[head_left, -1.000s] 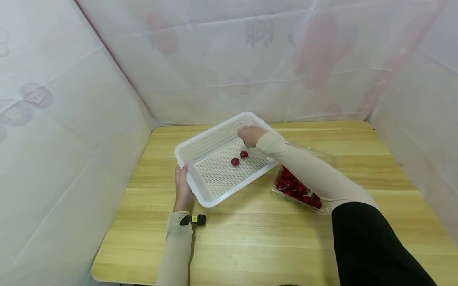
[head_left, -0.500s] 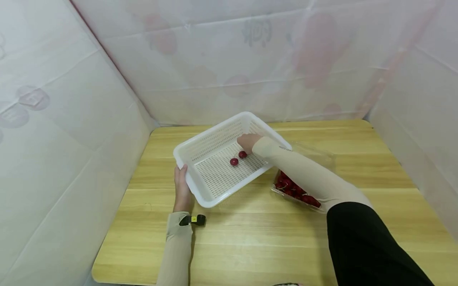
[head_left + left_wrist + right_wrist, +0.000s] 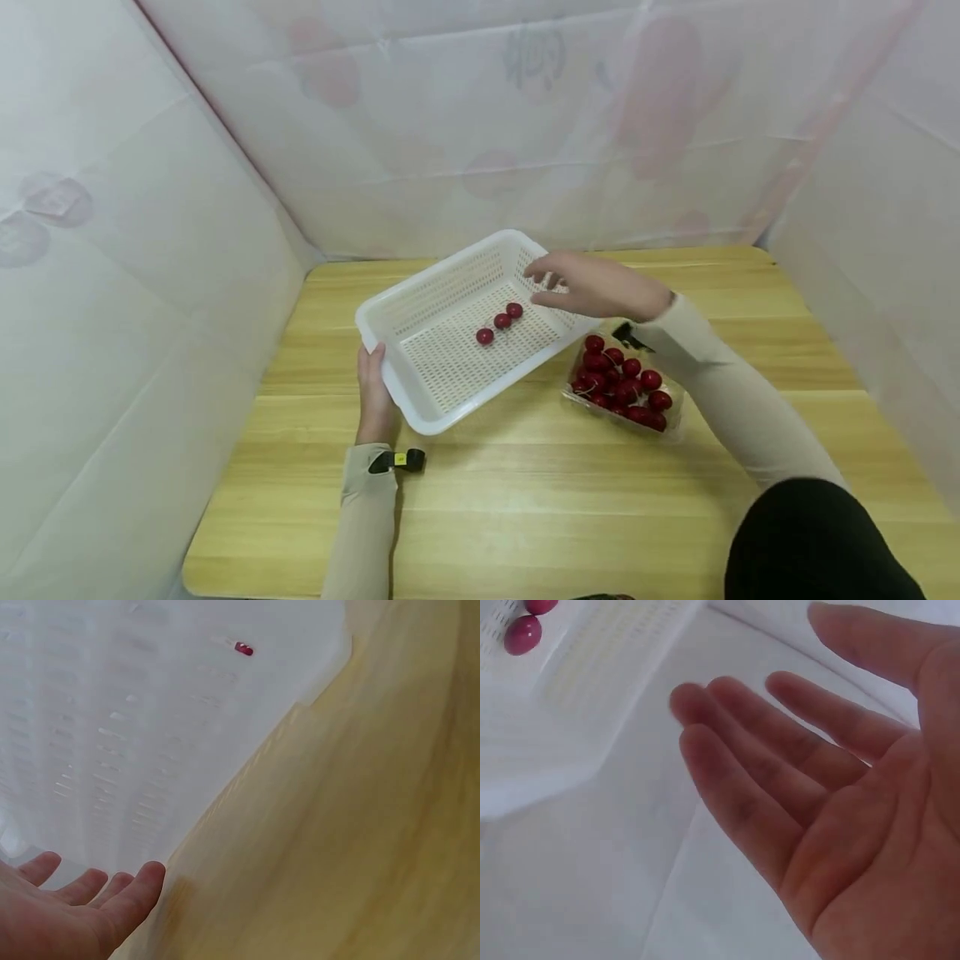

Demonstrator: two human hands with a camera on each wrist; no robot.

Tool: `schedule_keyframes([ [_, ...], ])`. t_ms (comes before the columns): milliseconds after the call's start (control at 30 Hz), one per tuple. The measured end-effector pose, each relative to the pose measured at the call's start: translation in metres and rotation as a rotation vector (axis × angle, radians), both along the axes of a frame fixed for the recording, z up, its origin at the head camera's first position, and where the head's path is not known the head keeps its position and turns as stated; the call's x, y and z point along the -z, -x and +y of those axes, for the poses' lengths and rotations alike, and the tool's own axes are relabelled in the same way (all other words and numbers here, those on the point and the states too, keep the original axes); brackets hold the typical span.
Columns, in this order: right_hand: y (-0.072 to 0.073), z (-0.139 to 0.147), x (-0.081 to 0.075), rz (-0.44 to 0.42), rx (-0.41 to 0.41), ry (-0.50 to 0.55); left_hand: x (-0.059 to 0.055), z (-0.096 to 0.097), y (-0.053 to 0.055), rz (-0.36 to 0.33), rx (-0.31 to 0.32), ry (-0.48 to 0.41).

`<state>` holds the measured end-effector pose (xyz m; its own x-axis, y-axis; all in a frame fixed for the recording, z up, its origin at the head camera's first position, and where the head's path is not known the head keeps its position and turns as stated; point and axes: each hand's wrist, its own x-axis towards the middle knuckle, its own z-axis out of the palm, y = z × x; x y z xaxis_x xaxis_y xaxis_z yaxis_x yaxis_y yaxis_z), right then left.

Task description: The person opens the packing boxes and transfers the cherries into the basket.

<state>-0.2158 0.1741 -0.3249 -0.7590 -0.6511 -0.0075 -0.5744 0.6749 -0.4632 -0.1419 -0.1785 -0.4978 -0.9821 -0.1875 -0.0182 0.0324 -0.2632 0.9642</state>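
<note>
At the near-left end of a white plastic basket (image 3: 495,390), my left hand (image 3: 375,398) holds the edge, thumb at the rim. In the left wrist view, fingers (image 3: 154,876) lie against the slotted white plastic. Inside the basket, three dark red cherries sit in a diagonal row, the middle cherry (image 3: 502,321) close to the other two. My right hand (image 3: 600,283) hovers over the basket's right end, fingers spread loosely and nothing in them. The right wrist view shows its bare palm (image 3: 855,847). A clear plastic box (image 3: 678,429) of cherries (image 3: 628,390) stands below my right wrist.
Everything stands on a light wooden table (image 3: 510,517). White printed sheeting (image 3: 420,125) rises as walls at the back and both sides. The basket's right end comes close to the clear box.
My right hand has let go of a third cherry in the basket, opened, and drawn back up and to the right. The box of cherries shows more fully. My left hand stays at the basket.
</note>
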Motion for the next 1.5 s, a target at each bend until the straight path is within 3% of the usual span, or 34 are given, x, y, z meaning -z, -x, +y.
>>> schedule_keyframes([
  [100, -0.026, 0.035, 0.007, 0.015, 0.056, 0.064, 0.000, 0.001, -0.001, -0.003, 0.011, -0.008],
  [300, -0.074, 0.093, 0.053, -0.058, 0.170, 0.012, 0.000, 0.001, -0.006, -0.012, 0.017, 0.001],
  [400, -0.094, 0.108, 0.075, -0.095, 0.188, -0.052, 0.000, -0.002, -0.009, -0.010, 0.007, 0.020],
  [567, -0.114, 0.118, 0.103, -0.067, 0.197, -0.062, 0.000, -0.004, -0.012, -0.013, 0.000, 0.028],
  [767, -0.122, 0.114, 0.117, -0.018, 0.230, -0.054, 0.000, -0.004, -0.012, -0.014, -0.010, 0.014],
  [1100, -0.125, 0.106, 0.121, -0.062, 0.250, -0.065, 0.000, -0.005, -0.012, -0.016, -0.007, 0.036],
  [1500, -0.123, 0.106, 0.132, -0.055, 0.298, -0.048, 0.000, -0.004, -0.011, -0.027, -0.013, 0.055],
])
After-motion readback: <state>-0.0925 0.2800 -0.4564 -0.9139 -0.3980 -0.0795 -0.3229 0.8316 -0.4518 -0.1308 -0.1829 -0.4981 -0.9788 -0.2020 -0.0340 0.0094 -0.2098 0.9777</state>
